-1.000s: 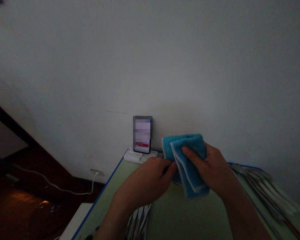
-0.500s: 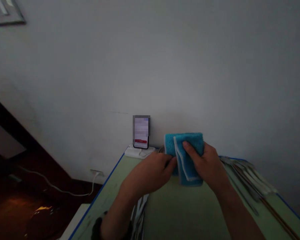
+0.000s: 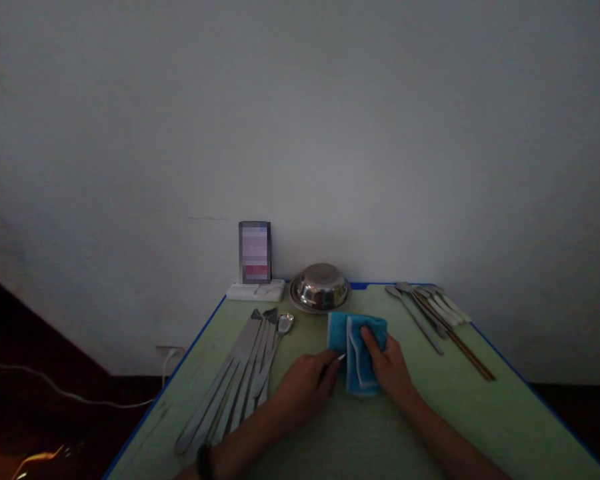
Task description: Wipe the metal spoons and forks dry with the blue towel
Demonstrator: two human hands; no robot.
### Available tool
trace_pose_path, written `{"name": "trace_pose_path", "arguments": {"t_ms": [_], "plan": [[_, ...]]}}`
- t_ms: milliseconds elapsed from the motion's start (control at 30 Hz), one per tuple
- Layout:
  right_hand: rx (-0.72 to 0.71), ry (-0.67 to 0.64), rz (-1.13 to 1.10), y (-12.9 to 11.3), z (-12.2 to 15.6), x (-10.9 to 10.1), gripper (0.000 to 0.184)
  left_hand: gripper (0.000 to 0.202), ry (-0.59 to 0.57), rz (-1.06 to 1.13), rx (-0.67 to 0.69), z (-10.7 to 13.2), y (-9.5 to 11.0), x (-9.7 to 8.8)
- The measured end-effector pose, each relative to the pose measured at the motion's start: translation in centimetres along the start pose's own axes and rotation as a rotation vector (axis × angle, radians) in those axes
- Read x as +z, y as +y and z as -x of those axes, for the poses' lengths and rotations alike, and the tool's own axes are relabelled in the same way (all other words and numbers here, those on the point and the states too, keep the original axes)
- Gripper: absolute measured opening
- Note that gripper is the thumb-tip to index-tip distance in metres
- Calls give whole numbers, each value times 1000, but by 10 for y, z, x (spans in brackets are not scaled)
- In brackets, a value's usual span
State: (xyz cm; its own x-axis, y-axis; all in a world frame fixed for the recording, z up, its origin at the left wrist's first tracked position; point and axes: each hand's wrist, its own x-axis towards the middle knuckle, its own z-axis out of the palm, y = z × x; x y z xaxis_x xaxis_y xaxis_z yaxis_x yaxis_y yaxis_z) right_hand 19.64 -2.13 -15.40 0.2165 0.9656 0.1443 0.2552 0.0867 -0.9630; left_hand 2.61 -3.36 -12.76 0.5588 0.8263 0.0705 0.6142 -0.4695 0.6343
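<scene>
My right hand point(image 3: 387, 363) is closed on a folded blue cloth point(image 3: 337, 327) with pale edging, thumb on its front. My left hand point(image 3: 307, 380) is pinched at the cloth's left side; a small pale, shiny tip point(image 3: 341, 357) pokes out of its fingers against the cloth. Most of that piece is hidden, so its kind cannot be told. Left of my left hand, several metal utensils lie in a fanned row, among them a spoon point(image 3: 285, 324) and flat-handled pieces point(image 3: 237, 350).
An upturned steel bowl point(image 3: 323, 287) sits on a metal plate by the wall. A phone point(image 3: 255, 253) stands on a white base point(image 3: 255, 291). Brown chopsticks point(image 3: 463, 347), a long spoon point(image 3: 420, 323) and white spoons point(image 3: 447, 307) lie at right on the green table point(image 3: 330, 453).
The view has shifted, showing more of the table, bowl and utensils. Both hands and the cloth now appear lower, and the pale tip shows at the left fingers. The right hand keeps its grip.
</scene>
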Motion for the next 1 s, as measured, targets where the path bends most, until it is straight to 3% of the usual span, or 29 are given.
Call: {"name": "trace_pose_path", "arguments": {"t_ms": [167,333,467,567,733,867,1000], "plan": [[21,-85,-49,15,-2,-1,39,34,35,55,-63,10,-6,24],[25,-281,-130,15,-7,-10,30,35,70,164,-76,6,-6,16],[22,-378,-180,16,-7,-16,39,34,76,304,-129,4,-7,11],[-12,-355,-160,15,-7,-17,40,34,74,361,-148,4,-9,12],[-59,-286,-70,14,-4,-14,25,35,50,372,-130,3,-16,11],[-32,-191,5,18,-1,-8,38,37,43,393,-100,2,-18,8],[-14,-191,32,22,-2,-7,43,37,35,354,-107,2,-15,8]]}}
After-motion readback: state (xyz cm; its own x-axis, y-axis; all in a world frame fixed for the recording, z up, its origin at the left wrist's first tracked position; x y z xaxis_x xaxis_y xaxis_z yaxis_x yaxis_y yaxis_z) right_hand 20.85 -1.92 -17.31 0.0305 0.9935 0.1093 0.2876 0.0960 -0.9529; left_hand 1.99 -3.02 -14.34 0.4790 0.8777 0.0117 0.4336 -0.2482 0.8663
